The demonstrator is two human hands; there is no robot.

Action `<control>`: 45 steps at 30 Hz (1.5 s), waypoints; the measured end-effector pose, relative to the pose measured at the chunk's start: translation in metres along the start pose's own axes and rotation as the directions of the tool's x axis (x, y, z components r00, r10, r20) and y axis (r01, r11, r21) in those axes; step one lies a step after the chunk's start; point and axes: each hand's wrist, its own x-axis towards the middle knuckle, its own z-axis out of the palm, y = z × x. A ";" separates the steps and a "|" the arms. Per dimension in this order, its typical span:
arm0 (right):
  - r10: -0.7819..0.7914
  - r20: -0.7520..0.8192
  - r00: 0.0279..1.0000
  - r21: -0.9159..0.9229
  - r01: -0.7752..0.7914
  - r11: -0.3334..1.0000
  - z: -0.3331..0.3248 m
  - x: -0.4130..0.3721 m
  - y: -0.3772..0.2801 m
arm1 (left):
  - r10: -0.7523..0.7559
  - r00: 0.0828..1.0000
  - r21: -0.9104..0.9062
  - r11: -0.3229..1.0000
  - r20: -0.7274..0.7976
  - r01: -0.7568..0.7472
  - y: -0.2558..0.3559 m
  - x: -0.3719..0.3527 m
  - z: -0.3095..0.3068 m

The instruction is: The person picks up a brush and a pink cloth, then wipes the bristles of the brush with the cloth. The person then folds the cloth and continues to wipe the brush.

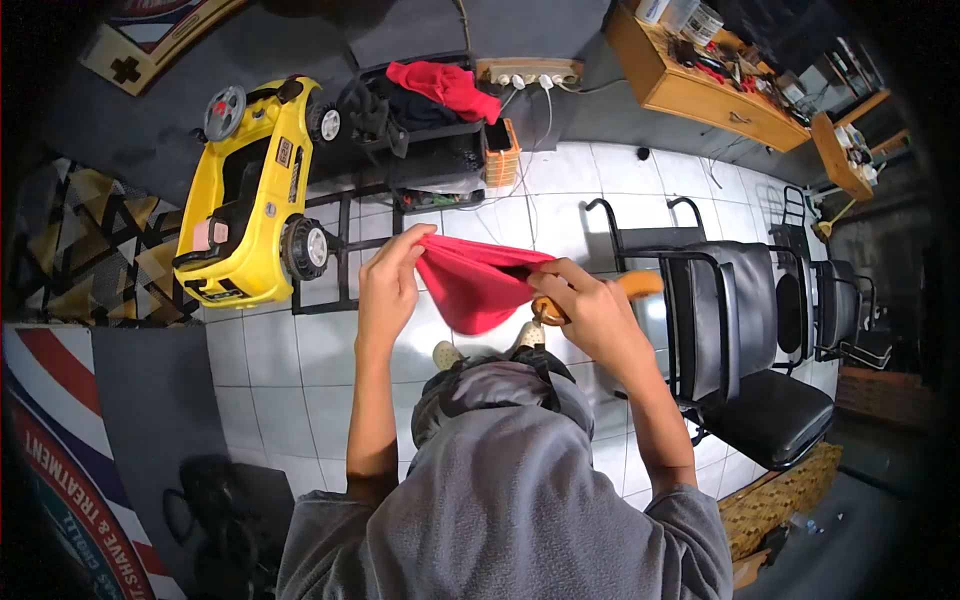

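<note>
A red piece of cloth (pixel 475 290) is stretched between my two hands in front of my body. It hangs in a pouch-like shape, with a dark gap along its upper edge near the right side. My left hand (pixel 392 280) pinches its upper left corner. On the other side, my right hand (pixel 590 310) grips the right corner. An orange-brown rounded thing (pixel 641 284) shows on both sides of my right hand, with a small ring near its lower left end; its middle is hidden behind the fingers, so I cannot make out its kind.
A yellow toy car (pixel 250 200) rests on a black metal frame at left. Black shelves (pixel 437 135) with clothes stand at the back wall. Black padded chairs (pixel 735 320) line the right. Above them is a cluttered wooden counter (pixel 690 90). White floor tiles (pixel 570 190) lie between.
</note>
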 end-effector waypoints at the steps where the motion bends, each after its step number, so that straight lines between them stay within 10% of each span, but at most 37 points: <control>1: -0.013 -0.030 0.999 0.035 0.014 0.999 -0.002 -0.002 -0.001 | 0.014 1.000 -0.003 1.000 -0.015 -0.014 0.004 0.001 0.002; 15: 0.129 -0.314 0.941 0.240 -0.053 0.969 0.005 -0.004 0.020 | -0.046 0.997 0.022 0.999 -0.057 0.047 0.020 -0.002 0.016; 21: 0.487 -0.170 0.857 0.836 -0.136 0.532 0.001 -0.005 0.003 | -0.071 0.997 0.029 0.997 0.006 0.071 0.026 -0.003 0.001; 28: 0.289 -0.248 0.925 0.710 -0.029 0.704 -0.008 -0.007 0.007 | 0.119 0.992 0.181 0.977 -0.036 -0.111 0.047 0.005 -0.005; 33: 0.101 -0.357 0.928 0.589 0.140 0.796 -0.017 -0.005 0.006 | 0.407 0.833 0.020 0.895 0.374 -0.446 0.087 0.020 0.026; 39: 0.332 -0.325 0.885 0.759 0.035 0.650 -0.012 -0.022 0.012 | 0.535 0.807 0.057 0.824 0.250 -0.563 0.103 0.034 0.037; 45: 0.197 -0.184 0.963 0.457 -0.093 0.885 0.073 -0.043 0.041 | 0.588 0.797 -0.018 0.806 0.138 -0.592 0.122 0.043 0.014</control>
